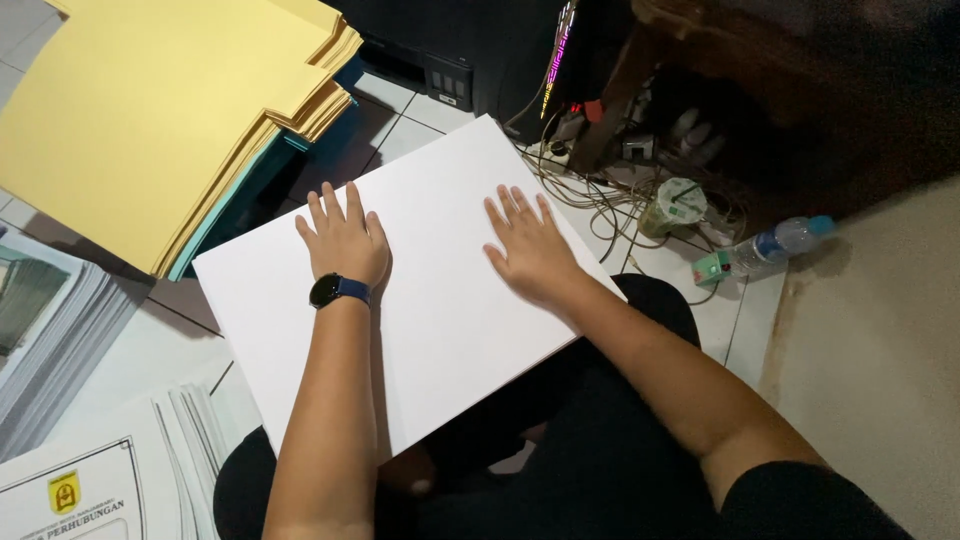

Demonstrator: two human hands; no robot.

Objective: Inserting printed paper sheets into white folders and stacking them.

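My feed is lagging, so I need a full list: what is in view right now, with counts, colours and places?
white sheet: one, white, centre, on the lap and floor
yellow paper stack: one, yellow, top left
printed paper stacks: two, white, left edge and lower left
plastic bottle: one, clear with blue cap, right, lying down
plastic cup: one, clear with lid, right of centre
cables: a tangle, upper centre
black device: one, top centre
tiled floor: white
wristwatch: one, dark, left wrist
left hand: flat on the sheet
right hand: flat on the sheet
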